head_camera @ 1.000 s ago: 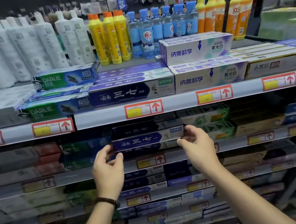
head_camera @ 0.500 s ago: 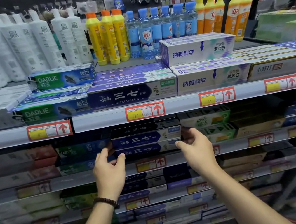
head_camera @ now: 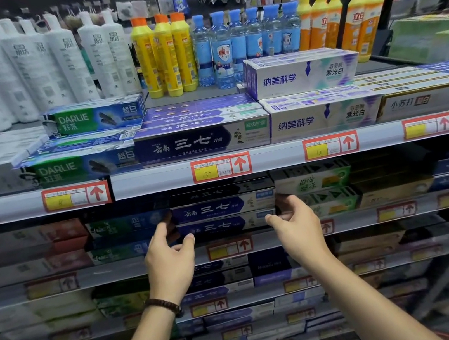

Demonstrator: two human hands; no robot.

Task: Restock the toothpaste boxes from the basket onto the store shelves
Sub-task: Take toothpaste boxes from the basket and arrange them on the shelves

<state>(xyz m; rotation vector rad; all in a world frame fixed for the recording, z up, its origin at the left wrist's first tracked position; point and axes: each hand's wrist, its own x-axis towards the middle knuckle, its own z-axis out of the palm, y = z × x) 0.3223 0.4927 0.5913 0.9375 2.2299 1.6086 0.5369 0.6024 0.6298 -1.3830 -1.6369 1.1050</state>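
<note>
I see my left hand and right hand half-open, gripping nothing, bracketing the ends of the stacked navy cardboard toothpaste boxes on the second store shelf; I judge them light, stiff yet crushable, best pinched at both ends.

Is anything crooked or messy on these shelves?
Only slightly: on the top shelf the upper DARLIE box sits back and to the right of the DARLIE box below, not lined up. Nothing looks spilled or damaged.
</note>
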